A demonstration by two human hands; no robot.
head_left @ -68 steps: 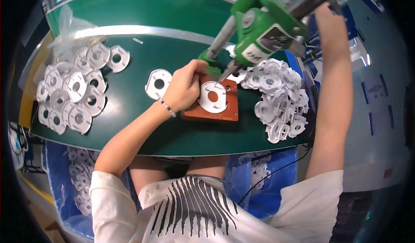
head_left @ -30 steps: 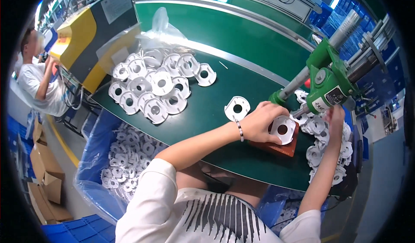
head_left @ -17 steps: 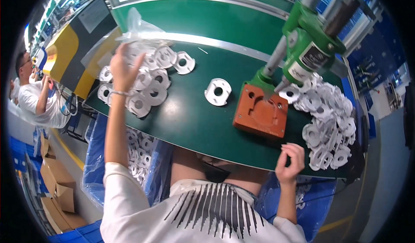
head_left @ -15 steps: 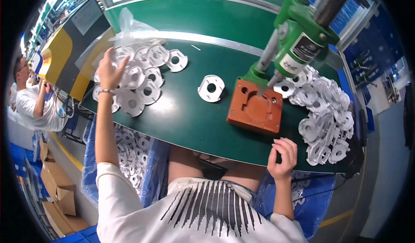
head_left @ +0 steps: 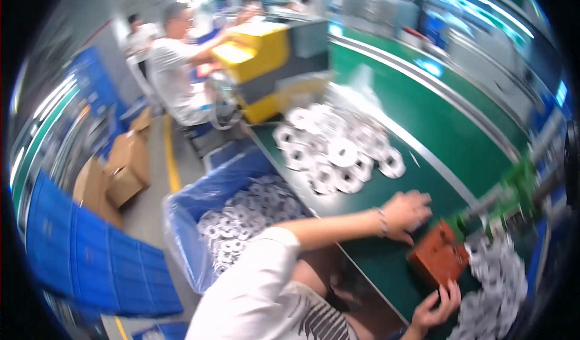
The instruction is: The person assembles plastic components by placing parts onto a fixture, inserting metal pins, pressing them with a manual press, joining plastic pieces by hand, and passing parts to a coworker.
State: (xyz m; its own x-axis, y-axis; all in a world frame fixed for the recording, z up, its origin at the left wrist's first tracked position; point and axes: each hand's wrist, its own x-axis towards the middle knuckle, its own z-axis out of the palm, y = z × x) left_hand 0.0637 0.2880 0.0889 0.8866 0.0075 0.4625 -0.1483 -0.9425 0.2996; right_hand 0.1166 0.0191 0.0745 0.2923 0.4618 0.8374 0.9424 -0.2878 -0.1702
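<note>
My left hand (head_left: 406, 215) reaches across the green table beside the orange fixture block (head_left: 436, 252). Motion smears its fingers, and anything under them is hidden. Close to the near edge of that block is my right hand (head_left: 439, 307), fingers loosely curved and apart, with nothing visible in it. A green press (head_left: 519, 186) stands over the block, blurred. To the left, a heap of white ring-shaped plastic parts (head_left: 342, 152) lies on the tabletop. More white ring-shaped parts (head_left: 496, 279) are piled to the right of the block.
Below the table's left edge stands a blue lined bin (head_left: 181, 219) full of white parts. A yellow and grey machine (head_left: 260, 53) is beyond the heap, with a person (head_left: 175, 62) working at it. Cardboard boxes (head_left: 130, 155) and blue crates (head_left: 96, 249) are at left.
The view has swung left. My left hand has gone from the left heap to beside the orange block, where a single white part lay. My right hand remains near the block.
</note>
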